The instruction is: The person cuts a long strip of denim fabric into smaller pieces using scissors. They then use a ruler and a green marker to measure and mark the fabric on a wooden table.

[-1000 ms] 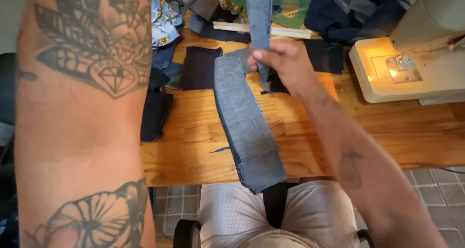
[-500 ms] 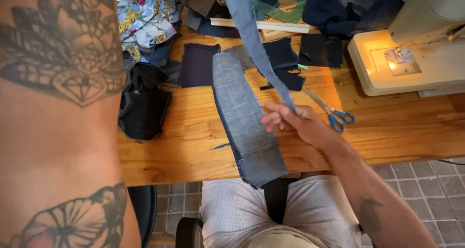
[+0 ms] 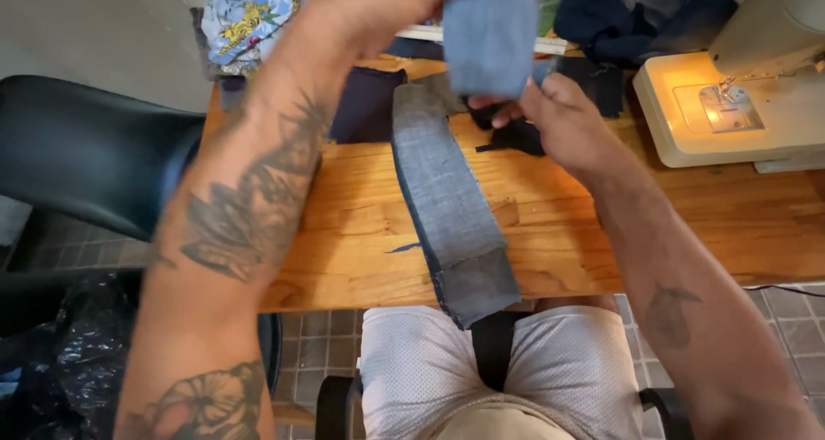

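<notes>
Two hands gripped a blue strip at 12 o'clock above the table: left hand pinching its top, right hand the lower edge, prob. to keep it taut. Grey strip lay w/ its end overhanging at 6 o'clock; sewing machine at 2.

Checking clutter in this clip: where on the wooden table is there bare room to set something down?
Bare wood lies left of the long grey fabric strip, toward the table front edge, and right of it, below the sewing machine. The back is crowded with dark fabric pieces and floral cloth.
</notes>
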